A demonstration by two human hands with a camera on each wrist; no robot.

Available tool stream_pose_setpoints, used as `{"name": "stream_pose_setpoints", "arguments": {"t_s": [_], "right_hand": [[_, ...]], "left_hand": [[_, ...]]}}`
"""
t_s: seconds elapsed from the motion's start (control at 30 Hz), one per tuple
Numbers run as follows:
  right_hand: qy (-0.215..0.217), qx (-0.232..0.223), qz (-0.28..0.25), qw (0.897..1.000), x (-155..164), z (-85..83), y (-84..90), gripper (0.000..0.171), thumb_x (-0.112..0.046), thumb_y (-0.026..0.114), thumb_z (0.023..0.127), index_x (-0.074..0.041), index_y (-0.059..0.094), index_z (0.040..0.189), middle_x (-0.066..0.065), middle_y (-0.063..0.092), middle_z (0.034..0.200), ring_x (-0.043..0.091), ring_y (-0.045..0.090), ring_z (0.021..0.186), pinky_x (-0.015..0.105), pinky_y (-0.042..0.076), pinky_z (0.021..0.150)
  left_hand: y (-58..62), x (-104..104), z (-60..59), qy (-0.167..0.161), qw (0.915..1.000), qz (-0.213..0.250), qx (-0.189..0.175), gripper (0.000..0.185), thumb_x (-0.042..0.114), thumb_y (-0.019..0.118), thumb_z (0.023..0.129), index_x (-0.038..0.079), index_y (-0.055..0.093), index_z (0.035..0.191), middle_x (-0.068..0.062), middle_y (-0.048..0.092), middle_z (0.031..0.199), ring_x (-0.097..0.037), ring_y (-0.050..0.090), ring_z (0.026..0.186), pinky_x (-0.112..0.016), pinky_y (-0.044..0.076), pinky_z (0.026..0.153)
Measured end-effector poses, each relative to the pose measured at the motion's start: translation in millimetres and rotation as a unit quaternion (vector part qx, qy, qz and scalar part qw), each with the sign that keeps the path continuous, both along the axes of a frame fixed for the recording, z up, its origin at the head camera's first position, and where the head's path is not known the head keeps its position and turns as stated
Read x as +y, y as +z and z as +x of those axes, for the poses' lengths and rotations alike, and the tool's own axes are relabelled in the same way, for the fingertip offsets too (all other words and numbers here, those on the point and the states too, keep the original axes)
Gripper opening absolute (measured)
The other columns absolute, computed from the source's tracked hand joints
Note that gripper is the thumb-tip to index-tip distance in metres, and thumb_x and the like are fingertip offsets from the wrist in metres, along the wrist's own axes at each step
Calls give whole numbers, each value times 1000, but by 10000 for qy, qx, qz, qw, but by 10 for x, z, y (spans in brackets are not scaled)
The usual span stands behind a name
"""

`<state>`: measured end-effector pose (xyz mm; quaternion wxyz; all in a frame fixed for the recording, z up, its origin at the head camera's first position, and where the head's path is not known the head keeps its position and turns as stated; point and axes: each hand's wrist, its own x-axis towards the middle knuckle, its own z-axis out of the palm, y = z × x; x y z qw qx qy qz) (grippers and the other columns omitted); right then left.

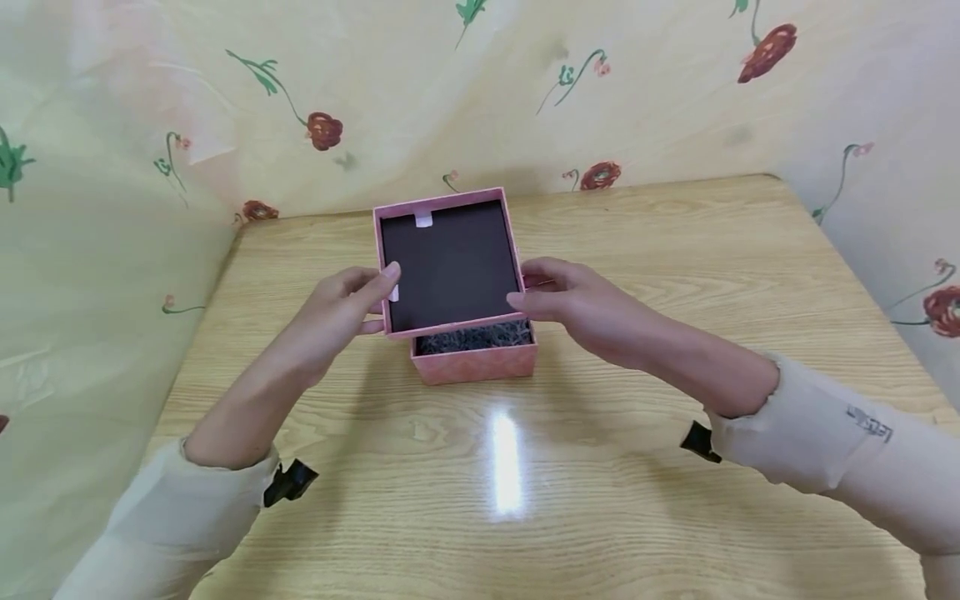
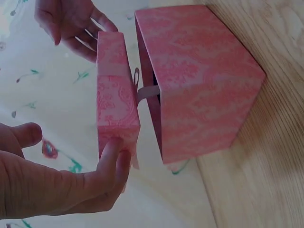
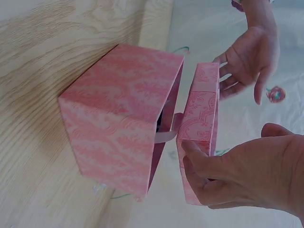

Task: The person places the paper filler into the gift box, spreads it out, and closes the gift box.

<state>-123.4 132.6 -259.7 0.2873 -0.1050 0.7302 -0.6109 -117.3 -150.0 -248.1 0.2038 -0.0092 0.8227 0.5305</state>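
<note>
A pale wood-grain table (image 1: 675, 275) carries everything, with a cream cloth backdrop printed with red flowers and green stems (image 1: 525, 92) rising behind its far edge and along both sides. Near the middle of the table, somewhat toward the far edge, stands a square pink patterned cardboard box (image 1: 476, 363), its open top facing up and its sides running roughly parallel to the table's edges; dark shredded paper filling (image 1: 472, 337) shows just inside its near rim. Held just above the box, and shifted toward the far edge so that the box's near strip stays uncovered, is the matching shallow pink lid (image 1: 450, 262), turned so that its dark brown inner face looks up toward the head camera; it is nearly square, with no clear long axis, and tilts slightly, its near edge lowest. The wrist views show the lid apart from the box with a gap between them, bridged by a thin pink ribbon strip (image 2: 148, 91). The left hand (image 1: 341, 304) pinches the lid's left wall, thumb over the rim and fingers beneath, and the right hand (image 1: 573, 304) grips the lid's right wall in the same way. Both forearms wear light beige sleeves; the right sleeve (image 1: 832, 433) bears small grey lettering, too small to read. Two small white tape tabs (image 1: 423, 220) sit on the lid's inner face, one at its far edge and one by the left thumb.
</note>
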Motion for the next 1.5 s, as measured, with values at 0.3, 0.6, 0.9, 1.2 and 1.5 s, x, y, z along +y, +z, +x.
{"name": "stream_pose_setpoints", "arguments": {"t_s": [0.3,0.6,0.9,1.2,1.5], "right_hand": [[-682,32,-864,9939,33,-6,-84,46,-9,47,100,8,31,139,17,38,128,31,39,122,41,29,112],[-951,50,-1058,9898,72,-64,-94,35,-12,46,101,8,37,129,15,40,122,28,43,119,43,29,111],[-1000,25,-1357,9857,105,-134,-132,25,-13,46,102,4,42,120,13,45,119,30,42,120,48,27,111],[-1040,199,-1613,9812,109,-196,-194,24,-18,48,102,3,46,113,13,53,112,32,47,114,52,28,110],[-1147,231,-2010,9726,106,-195,-203,16,-14,50,101,1,51,104,11,55,108,29,49,111,51,27,112]], "left_hand": [[-13,109,33,241,9991,38,351,72,52,48,97,1,32,144,-16,40,135,-33,52,122,-46,37,107],[-51,145,9,415,9971,479,430,64,46,50,98,-2,36,137,-16,39,132,-30,48,123,-40,44,101],[-77,166,-13,690,9917,940,544,54,43,50,99,-5,41,124,-15,39,133,-30,47,121,-38,46,100],[-127,192,-12,870,9815,1525,761,47,46,42,101,1,40,114,-16,39,133,-31,43,122,-42,41,104],[-172,223,-15,1247,9672,2028,890,40,44,40,102,5,41,110,-16,43,127,-33,47,119,-44,40,104]]}}
